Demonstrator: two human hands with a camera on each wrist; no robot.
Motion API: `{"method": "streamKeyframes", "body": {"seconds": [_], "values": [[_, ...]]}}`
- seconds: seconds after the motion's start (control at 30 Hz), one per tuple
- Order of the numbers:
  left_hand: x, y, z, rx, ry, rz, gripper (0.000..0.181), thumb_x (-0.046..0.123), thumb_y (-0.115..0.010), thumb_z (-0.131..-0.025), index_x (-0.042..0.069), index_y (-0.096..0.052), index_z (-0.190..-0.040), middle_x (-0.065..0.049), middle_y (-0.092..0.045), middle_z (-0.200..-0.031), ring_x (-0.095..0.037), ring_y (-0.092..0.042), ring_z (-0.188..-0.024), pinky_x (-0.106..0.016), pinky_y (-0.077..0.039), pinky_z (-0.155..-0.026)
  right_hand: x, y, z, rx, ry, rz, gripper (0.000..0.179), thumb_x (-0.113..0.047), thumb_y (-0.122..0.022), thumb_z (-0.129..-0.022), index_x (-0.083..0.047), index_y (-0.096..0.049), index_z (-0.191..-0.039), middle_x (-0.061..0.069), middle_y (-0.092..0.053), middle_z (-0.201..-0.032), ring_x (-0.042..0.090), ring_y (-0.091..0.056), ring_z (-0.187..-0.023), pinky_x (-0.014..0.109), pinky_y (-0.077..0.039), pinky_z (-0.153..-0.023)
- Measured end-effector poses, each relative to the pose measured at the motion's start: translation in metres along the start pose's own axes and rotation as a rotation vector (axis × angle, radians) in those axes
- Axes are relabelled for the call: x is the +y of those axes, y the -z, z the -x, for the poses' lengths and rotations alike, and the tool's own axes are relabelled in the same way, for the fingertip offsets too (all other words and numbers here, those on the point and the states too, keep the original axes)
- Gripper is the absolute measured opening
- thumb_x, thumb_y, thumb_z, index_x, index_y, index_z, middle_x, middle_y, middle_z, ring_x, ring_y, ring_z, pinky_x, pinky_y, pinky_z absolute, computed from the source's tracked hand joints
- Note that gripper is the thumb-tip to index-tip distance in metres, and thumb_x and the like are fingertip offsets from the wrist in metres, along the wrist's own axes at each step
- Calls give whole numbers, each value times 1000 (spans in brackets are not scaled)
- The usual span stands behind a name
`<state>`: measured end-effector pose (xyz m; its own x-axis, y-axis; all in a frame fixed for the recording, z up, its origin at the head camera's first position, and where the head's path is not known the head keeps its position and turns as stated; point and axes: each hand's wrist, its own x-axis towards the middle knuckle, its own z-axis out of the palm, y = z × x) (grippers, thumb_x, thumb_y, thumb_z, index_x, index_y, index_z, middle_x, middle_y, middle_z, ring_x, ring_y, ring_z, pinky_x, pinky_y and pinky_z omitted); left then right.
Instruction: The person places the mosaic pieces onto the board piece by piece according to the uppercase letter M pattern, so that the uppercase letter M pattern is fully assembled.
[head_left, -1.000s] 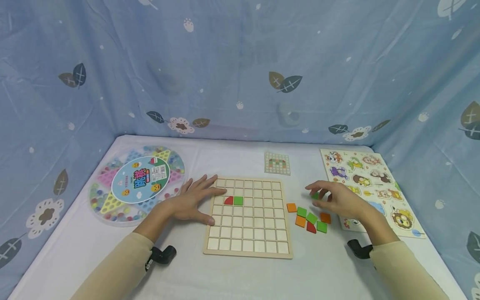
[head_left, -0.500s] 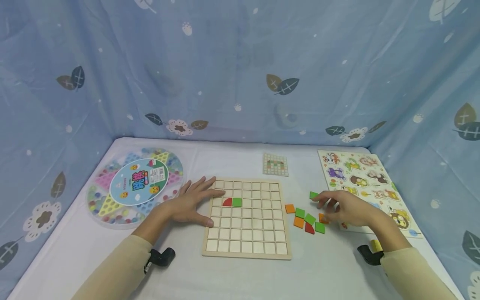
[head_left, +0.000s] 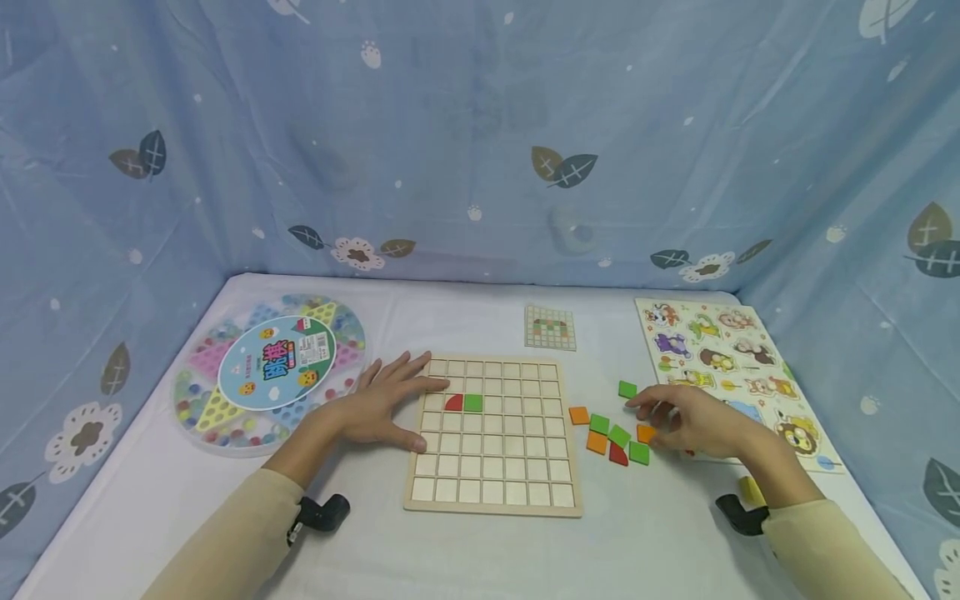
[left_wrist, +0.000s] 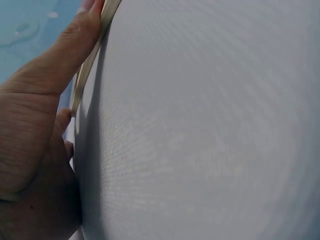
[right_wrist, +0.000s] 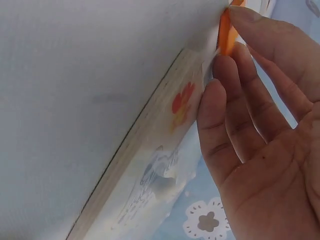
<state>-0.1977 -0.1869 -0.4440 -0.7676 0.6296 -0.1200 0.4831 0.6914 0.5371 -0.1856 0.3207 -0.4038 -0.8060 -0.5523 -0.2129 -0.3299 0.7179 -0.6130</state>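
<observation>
A wooden grid board (head_left: pixel 495 510) lies mid-table, with a red quarter-round tile (head_left: pixel 453 403) and a green square tile (head_left: pixel 473 403) side by side in its cells. My left hand (head_left: pixel 386 406) rests at its left edge, fingers spread; the left wrist view shows the thumb (left_wrist: pixel 75 37) against the board's rim. To the right of the board, my right hand (head_left: pixel 693 419) pinches an orange square tile (head_left: pixel 646 433) by its edge, low over the table. Just beyond those fingers lies a loose green tile (head_left: pixel 627 389).
Several loose tiles (head_left: pixel 618 436) in green, orange and red lie right of the board. A small pattern card (head_left: pixel 550 327) lies behind it. An animal puzzle board (head_left: pixel 720 367) sits under the right forearm's side; a round marble game box (head_left: pixel 277 367) stands at left.
My right hand has moved right and toward the body, leaving the green tile on the table and coming to the orange one. My left hand stays at the board's edge.
</observation>
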Motion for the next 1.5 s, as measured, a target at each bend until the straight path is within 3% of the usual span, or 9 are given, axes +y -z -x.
{"method": "streamKeyframes", "body": {"seconds": [0.37, 0.57, 0.8, 1.07, 1.3, 1.5], "values": [[-2, -1, 0, -8, 20, 1, 93, 66, -79, -78, 40, -39, -158, -1, -4, -174, -34, 4, -160, -66, 8, -122, 3, -4, 2, 19, -20, -2, 48, -11, -84, -82, -12, -68, -127, 0, -63, -106, 16, -60, -95, 26, -55, -78], [-3, -1, 1, -3, 6, -3, 93, 65, -79, -78, 38, -39, -158, -3, -5, -174, -36, 3, -159, -67, 8, -122, 6, -7, 2, 37, -2, 26, 39, -10, -79, -88, -13, -68, -125, -3, -63, -101, 12, -59, -91, 25, -55, -76], [-2, -1, 1, 2, 0, 8, 93, 63, -81, -78, 36, -40, -158, -5, -6, -174, -39, 2, -159, -69, 6, -121, 5, -6, 5, 65, 27, 25, 34, -11, -75, -93, -14, -69, -126, -5, -67, -106, 8, -60, -93, 25, -55, -78], [0, 1, 0, -2, 5, 1, 93, 63, -80, -79, 36, -40, -158, -5, -5, -174, -38, 2, -159, -67, 7, -122, 3, -6, 6, 91, 63, -30, 30, -9, -70, -97, -9, -66, -128, 5, -66, -122, 13, -67, -102, 26, -57, -79], [-1, -1, 2, -11, 21, -9, 93, 67, -79, -78, 38, -39, -158, -3, -5, -174, -36, 2, -159, -67, 6, -122, -1, -9, 0, 150, 112, -7, 29, -7, -69, -97, -7, -67, -127, 1, -66, -120, 19, -68, -106, 27, -59, -87], [-1, -2, 1, 2, -1, -7, 91, 63, -79, -80, 36, -40, -158, -6, -7, -174, -40, 1, -159, -69, 6, -121, -6, -9, -1, 201, 108, -28, 31, -5, -67, -99, -8, -64, -129, 6, -65, -128, 28, -69, -110, 26, -58, -90]]}}
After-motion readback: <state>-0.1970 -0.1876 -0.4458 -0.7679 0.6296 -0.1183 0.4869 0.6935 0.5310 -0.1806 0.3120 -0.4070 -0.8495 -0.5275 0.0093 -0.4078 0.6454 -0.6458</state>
